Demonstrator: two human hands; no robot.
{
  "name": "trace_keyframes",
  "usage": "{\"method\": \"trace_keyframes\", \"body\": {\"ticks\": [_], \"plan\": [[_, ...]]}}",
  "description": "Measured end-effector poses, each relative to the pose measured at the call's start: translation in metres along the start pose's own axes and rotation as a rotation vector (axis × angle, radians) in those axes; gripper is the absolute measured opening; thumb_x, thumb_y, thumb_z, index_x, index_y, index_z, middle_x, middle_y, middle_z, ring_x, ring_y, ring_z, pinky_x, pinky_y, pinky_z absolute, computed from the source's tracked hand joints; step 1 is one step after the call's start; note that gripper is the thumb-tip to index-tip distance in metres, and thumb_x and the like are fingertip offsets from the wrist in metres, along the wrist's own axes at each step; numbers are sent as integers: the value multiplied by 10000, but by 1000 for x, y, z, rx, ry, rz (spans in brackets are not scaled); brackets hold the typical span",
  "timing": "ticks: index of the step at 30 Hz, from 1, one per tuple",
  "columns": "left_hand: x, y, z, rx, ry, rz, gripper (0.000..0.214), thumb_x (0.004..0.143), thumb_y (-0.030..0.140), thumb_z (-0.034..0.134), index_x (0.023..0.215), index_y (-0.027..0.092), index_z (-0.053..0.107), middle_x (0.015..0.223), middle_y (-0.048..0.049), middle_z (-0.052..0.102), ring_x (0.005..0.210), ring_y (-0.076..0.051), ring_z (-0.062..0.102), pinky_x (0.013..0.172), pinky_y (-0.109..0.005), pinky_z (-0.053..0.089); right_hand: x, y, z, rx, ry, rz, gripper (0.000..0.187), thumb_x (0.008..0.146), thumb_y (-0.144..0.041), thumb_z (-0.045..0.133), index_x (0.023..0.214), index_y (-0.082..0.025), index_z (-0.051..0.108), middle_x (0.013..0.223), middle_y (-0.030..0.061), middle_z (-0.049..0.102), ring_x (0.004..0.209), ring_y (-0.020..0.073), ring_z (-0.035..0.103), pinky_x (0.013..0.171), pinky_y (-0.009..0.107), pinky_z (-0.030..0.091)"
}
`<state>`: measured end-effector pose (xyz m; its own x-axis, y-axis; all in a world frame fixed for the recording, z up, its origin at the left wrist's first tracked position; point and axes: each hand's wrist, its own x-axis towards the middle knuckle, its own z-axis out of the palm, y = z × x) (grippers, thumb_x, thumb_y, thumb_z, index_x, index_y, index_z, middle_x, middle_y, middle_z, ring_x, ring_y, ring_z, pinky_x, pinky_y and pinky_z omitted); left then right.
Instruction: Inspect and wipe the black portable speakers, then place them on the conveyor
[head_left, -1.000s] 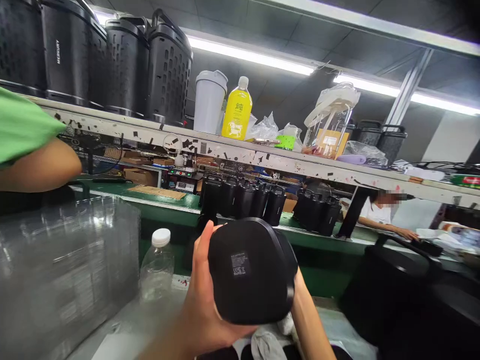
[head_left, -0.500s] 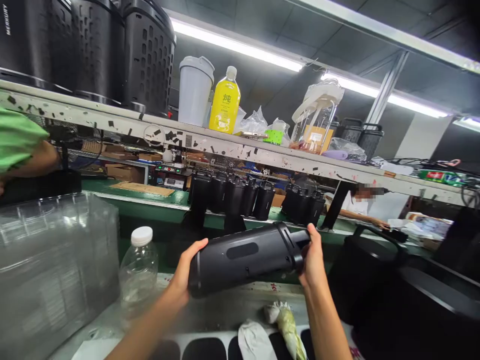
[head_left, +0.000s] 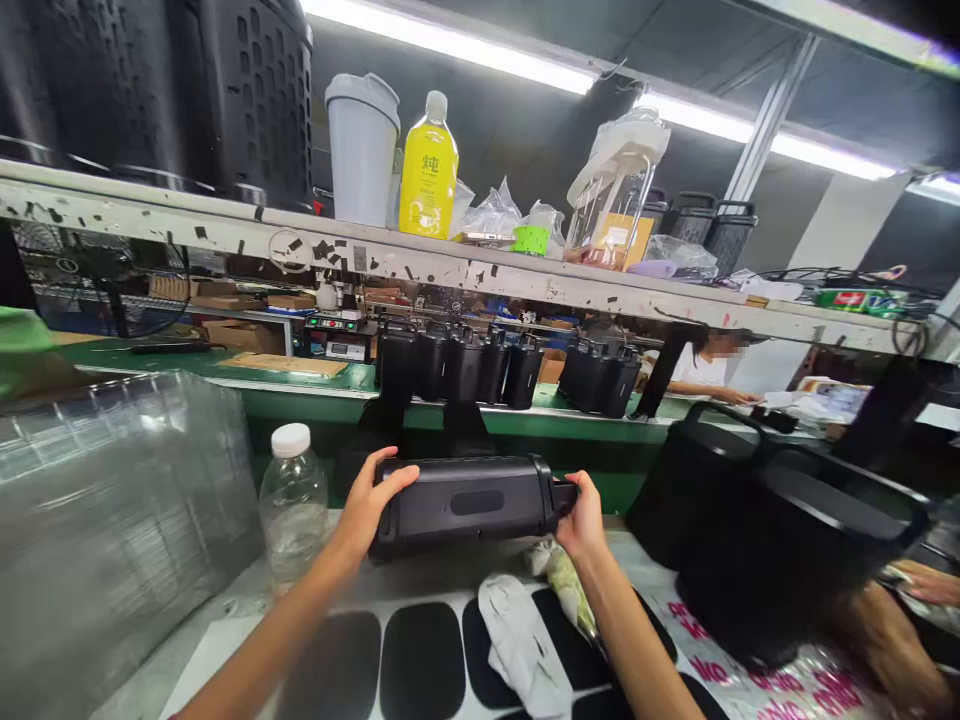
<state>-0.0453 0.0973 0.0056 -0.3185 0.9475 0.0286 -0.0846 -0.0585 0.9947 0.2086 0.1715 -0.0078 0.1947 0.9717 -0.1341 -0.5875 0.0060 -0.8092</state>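
I hold a black cylindrical speaker [head_left: 469,500] sideways, low over the worktable. My left hand [head_left: 367,505] grips its left end, fingers curled over the top edge. At the right end, my right hand [head_left: 579,515] is wrapped around the handle. A white cloth [head_left: 517,645] and a crumpled greenish rag [head_left: 559,575] lie on the table just below the speaker. Black oval pads [head_left: 420,660] sit in a row nearer me.
A clear plastic bottle [head_left: 294,505] and a stack of clear trays [head_left: 112,520] stand at left. Two large black speakers [head_left: 780,540] stand at right. More speakers [head_left: 465,365] line the green conveyor behind. An overhead shelf [head_left: 450,275] carries bottles and cups. A co-worker [head_left: 709,365] sits beyond.
The speaker turned from end-on to sideways, then came down level toward the table. My view dropped, and the green-sleeved arm at left slid mostly out of sight.
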Motion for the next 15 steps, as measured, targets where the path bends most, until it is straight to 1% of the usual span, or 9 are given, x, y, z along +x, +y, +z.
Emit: {"method": "trace_keyframes", "body": {"ticks": [2,4,5,7,9,11,13,15], "plan": [[-16,-11,-12,45,2,39,681,618,593,686,1194,252,560,1302,-85,532,1235,-347,471,1074,-474,309,-14,13,-7,42,46,26,205,595,-352,529,657,-196,648,487,-10,600,400,148,454,407,276,382],[-30,-28,-26,97,4,108,714,648,615,649,1240,233,530,1392,-84,469,1347,-322,359,1158,-450,198,-27,30,-15,74,76,17,312,602,-379,544,792,-191,704,555,-19,639,420,134,442,416,259,371],[-35,-37,-33,129,1,151,712,681,612,628,1269,228,506,1416,-80,449,1379,-297,320,1179,-430,158,-33,38,-18,87,93,9,349,595,-381,549,833,-189,717,593,-18,661,450,133,464,437,254,387],[-39,-55,-47,194,-21,208,664,754,593,588,1297,227,481,1426,-73,448,1399,-265,300,1197,-417,127,-39,54,-25,98,109,1,371,564,-370,573,844,-182,730,681,-6,706,560,145,547,526,249,444],[-38,-70,-57,237,-51,221,618,789,586,571,1293,237,490,1421,-67,460,1388,-276,323,1199,-446,131,-40,64,-32,61,98,17,352,527,-364,599,799,-182,727,747,7,730,673,168,604,604,256,471],[-34,-78,-63,248,-63,222,597,788,595,579,1272,251,513,1413,-55,473,1382,-291,331,1202,-463,124,-37,67,-37,-29,67,51,358,511,-373,611,798,-188,718,768,7,735,698,173,611,590,250,453],[-32,-80,-65,245,-61,247,587,787,592,590,1270,264,520,1401,-42,487,1379,-298,334,1206,-462,106,-33,64,-41,-135,47,79,372,517,-382,625,821,-187,713,732,-4,721,631,149,577,525,229,403],[-34,-79,-63,229,-49,261,556,807,567,587,1267,261,522,1393,-41,493,1375,-297,338,1206,-444,98,-32,58,-44,-215,30,98,322,535,-374,661,787,-179,705,668,-16,688,581,125,537,492,205,374]]}}
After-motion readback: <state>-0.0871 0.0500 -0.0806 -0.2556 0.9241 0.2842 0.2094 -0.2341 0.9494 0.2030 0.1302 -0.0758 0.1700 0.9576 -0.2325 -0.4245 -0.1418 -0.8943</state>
